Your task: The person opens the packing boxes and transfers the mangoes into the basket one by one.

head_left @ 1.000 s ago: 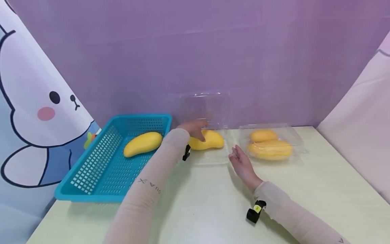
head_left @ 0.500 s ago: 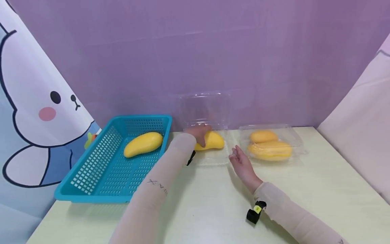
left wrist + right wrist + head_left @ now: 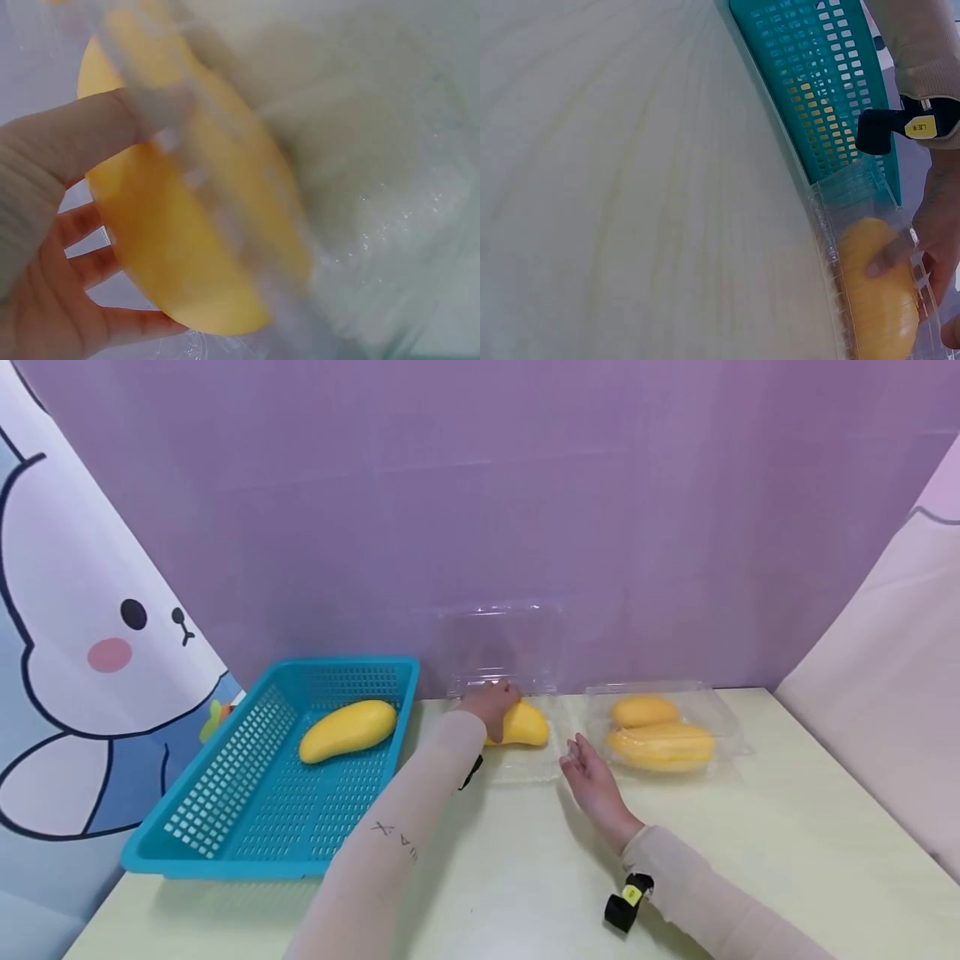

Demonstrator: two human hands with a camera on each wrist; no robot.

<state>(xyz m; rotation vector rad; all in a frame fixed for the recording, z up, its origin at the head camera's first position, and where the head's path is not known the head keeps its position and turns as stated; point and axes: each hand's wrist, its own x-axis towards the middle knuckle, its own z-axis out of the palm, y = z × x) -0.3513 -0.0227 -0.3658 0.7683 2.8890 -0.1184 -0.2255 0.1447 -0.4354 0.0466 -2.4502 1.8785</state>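
My left hand (image 3: 491, 703) grips a yellow mango (image 3: 527, 725) lying in an open clear plastic container (image 3: 517, 768). In the left wrist view, the thumb lies across one side of the mango (image 3: 180, 247) and the fingers reach round the other, behind blurred clear plastic. The container's lid (image 3: 498, 639) stands raised at the back. At the container's right edge, my right hand (image 3: 596, 789) pinches the clear rim between thumb and fingers. The right wrist view shows the mango (image 3: 877, 300) inside the clear walls, with only a fingertip of the right hand at the corner.
On the left stands a blue-green perforated basket (image 3: 292, 860) with another mango (image 3: 348, 731) in it. To the right, a closed clear container (image 3: 723, 727) holds yellow fruit (image 3: 663, 747). A purple backdrop (image 3: 480, 510) rises behind the pale table (image 3: 517, 877).
My left hand has moved a little right along the mango, keeping its grip. My right hand stays at the container's edge. The head view has tilted up slightly.
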